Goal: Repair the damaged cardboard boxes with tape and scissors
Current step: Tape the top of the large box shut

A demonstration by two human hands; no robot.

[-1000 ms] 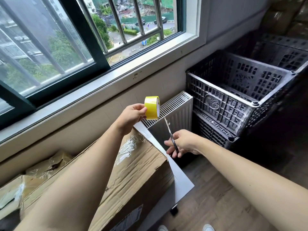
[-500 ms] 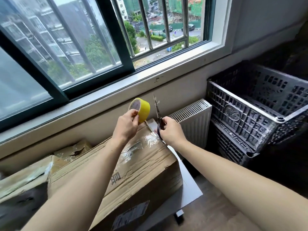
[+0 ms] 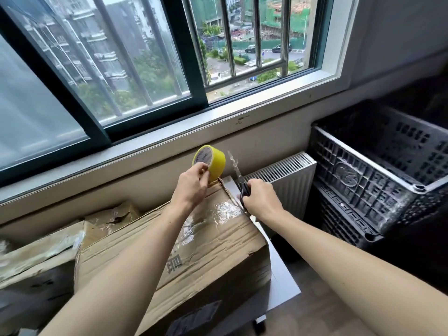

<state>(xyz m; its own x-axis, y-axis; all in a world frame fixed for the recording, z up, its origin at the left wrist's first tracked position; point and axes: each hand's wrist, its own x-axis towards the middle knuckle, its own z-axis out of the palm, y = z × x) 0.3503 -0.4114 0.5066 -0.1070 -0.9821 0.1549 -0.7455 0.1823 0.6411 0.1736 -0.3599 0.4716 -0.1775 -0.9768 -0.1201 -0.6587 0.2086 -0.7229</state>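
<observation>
A crumpled brown cardboard box (image 3: 208, 243) lies on a grey table (image 3: 283, 287), with shiny clear tape across its top. My left hand (image 3: 191, 187) pinches a yellow roll of tape (image 3: 209, 162) just above the box's far corner. My right hand (image 3: 260, 198) grips black-handled scissors (image 3: 240, 179) beside the roll, blades pointing up, with a scrap of clear tape on the tip.
More battered boxes (image 3: 43, 248) sit to the left under the window sill (image 3: 218, 120). A white radiator (image 3: 286, 178) stands against the wall. Stacked black plastic crates (image 3: 378, 180) fill the right side. Wooden floor (image 3: 315, 311) shows below.
My left hand lowered the roll towards the box's far corner and turned it. My right hand swung the scissors from blades-down below the roll to blades-up beside it.
</observation>
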